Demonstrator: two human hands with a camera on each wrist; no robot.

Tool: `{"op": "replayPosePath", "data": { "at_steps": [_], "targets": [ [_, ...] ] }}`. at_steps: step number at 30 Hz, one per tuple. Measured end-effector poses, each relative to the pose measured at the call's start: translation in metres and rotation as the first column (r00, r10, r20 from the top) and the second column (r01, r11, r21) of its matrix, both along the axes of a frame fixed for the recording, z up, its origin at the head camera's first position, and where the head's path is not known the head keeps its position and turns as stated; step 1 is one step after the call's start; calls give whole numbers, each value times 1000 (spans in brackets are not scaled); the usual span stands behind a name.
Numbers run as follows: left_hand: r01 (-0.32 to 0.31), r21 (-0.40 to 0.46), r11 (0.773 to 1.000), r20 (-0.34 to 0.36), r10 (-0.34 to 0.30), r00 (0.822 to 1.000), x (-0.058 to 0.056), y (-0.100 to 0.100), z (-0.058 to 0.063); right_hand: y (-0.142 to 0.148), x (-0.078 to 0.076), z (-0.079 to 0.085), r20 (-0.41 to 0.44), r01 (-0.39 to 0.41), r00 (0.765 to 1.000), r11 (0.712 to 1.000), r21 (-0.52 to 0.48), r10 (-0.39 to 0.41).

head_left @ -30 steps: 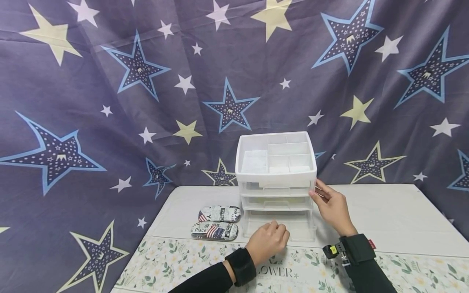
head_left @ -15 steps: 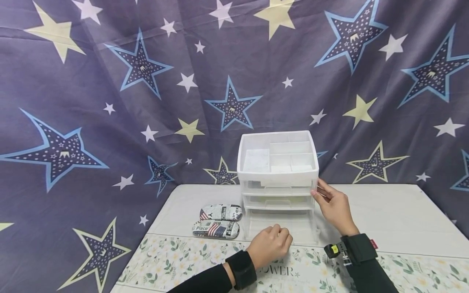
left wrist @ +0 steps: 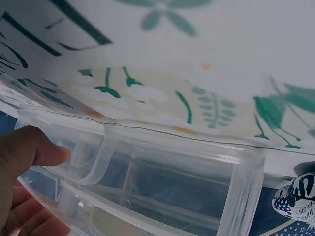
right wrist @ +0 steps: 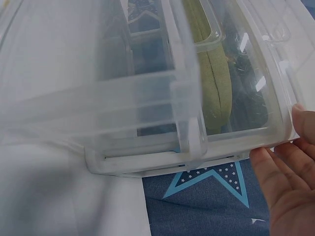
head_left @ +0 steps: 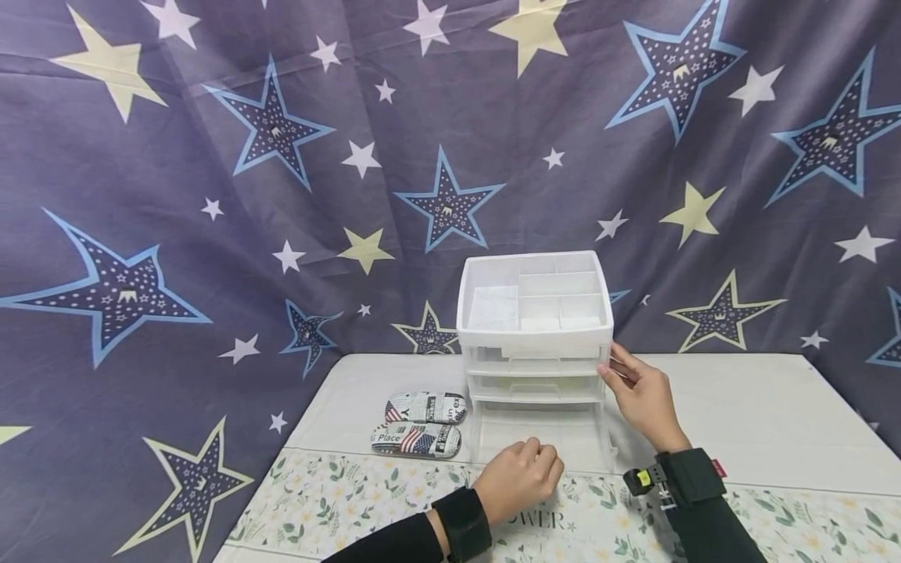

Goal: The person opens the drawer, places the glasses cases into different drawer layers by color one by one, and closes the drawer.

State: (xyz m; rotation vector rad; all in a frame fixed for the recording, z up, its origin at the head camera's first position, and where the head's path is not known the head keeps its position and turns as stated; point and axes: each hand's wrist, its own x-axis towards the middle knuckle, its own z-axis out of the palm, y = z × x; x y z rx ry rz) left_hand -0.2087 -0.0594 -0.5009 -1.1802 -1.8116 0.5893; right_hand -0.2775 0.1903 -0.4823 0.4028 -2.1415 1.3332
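A white drawer unit (head_left: 535, 336) with clear drawers stands on the table, its top divided into compartments. The bottom drawer (head_left: 538, 430) is pulled out toward me. My left hand (head_left: 519, 478) grips this drawer's front; in the left wrist view the thumb (left wrist: 51, 152) lies on one side of the clear handle (left wrist: 86, 152), with fingers on the other. My right hand (head_left: 646, 399) holds the unit's right side, thumb at the front edge and fingers along the side. Behind clear plastic, an olive-green fabric item (right wrist: 216, 88) shows in the right wrist view.
Left of the unit lie two oblong newspaper-and-flag print pieces (head_left: 417, 440), resembling glasses cases, side by side. A floral cloth strip (head_left: 338, 500) runs along the table front. A star-patterned curtain (head_left: 394, 305) hangs behind the table.
My left hand has drawn the bottom drawer slightly farther out toward me. The right hand keeps its hold on the unit's side. The whole view has shifted a little.
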Motion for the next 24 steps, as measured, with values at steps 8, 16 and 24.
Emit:
{"op": "replayPosePath", "data": {
  "at_steps": [8,16,24],
  "targets": [
    [-27,0,1000,48,27,998,-1,0,-15,0,0,0,9,-1,1000,1000,-1,1],
    [-15,-1,1000,44,15,999,5,0,-13,0,1,0,-1,6,1000,1000,3,-6],
    [-20,-19,1000,53,21,998,9,-3,-11,0,1,2,-11,-1,1000,1000,-4,1]
  ]
}}
